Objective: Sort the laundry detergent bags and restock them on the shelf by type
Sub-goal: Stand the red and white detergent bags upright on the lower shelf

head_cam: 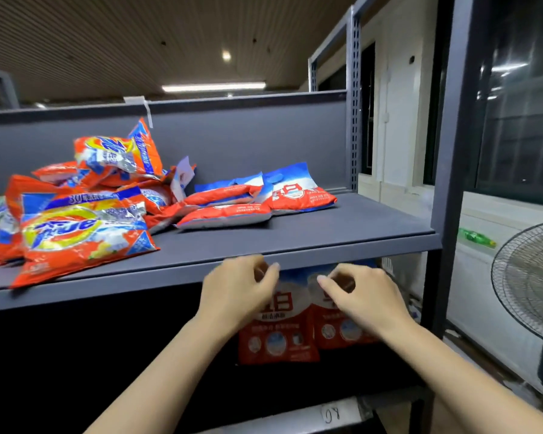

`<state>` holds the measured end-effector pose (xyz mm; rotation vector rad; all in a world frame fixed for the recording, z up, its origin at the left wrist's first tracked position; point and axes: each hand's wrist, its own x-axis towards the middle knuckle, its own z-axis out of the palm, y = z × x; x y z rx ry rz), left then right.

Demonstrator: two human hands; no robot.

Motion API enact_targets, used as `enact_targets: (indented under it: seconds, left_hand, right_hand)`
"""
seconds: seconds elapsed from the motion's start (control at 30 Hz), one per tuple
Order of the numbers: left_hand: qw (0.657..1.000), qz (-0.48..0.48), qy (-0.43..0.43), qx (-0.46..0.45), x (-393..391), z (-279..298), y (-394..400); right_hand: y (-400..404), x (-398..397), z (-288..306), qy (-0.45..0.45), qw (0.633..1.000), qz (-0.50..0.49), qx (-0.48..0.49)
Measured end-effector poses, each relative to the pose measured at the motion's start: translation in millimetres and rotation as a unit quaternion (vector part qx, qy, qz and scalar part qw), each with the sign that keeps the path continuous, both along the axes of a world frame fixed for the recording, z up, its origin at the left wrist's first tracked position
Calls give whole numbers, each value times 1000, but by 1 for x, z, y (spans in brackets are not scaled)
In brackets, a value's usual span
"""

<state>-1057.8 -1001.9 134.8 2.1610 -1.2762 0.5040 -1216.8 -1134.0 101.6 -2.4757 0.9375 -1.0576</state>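
Two blue-and-red detergent bags stand side by side on the lower shelf, the left bag [276,336] and the right bag [342,327]. My left hand [239,289] is in front of the left bag, fingers curled at its top edge. My right hand [364,296] pinches the top of the right bag in the same way. On the grey upper shelf [295,242] lies a heap of orange bags [82,233] at the left. Three blue-and-red bags [295,192] lie flat beside them in the middle.
The shelf's front lip [170,277] runs just above my hands. A grey upright post [445,183] stands at the right. Beyond it are a standing fan [530,277], a green bottle [475,238] on a white ledge, and a dark window.
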Motion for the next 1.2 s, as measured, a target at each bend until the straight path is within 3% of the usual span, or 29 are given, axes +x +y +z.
enact_targets:
  seconds: [0.17,0.3,0.53,0.67,0.87,1.07,1.2]
  left_hand:
    - [994,24,14,-106,36,46,-7]
    - [993,59,20,-101,83,59,-26]
    - [995,101,0,-26,143,75,-81]
    - [995,93,4,37,162,75,-106]
    - [986,125,-40,101,177,77,-121]
    - [995,85,-45,38,183,68,-123]
    - [995,63,-60,45,179,69,-108]
  right_hand:
    - [2,27,57,-87,995,41,-5]
    - [-23,67,83,-56,994,74,58]
    - [-83,153,104,-9,984,136,115]
    - [-99,184,106,32,966,169,194]
    - [-116,214,102,-70,907,166,381]
    - [-113,231,110,-52,902,132,407]
    - [-99,232,115,-23,937,106,333]
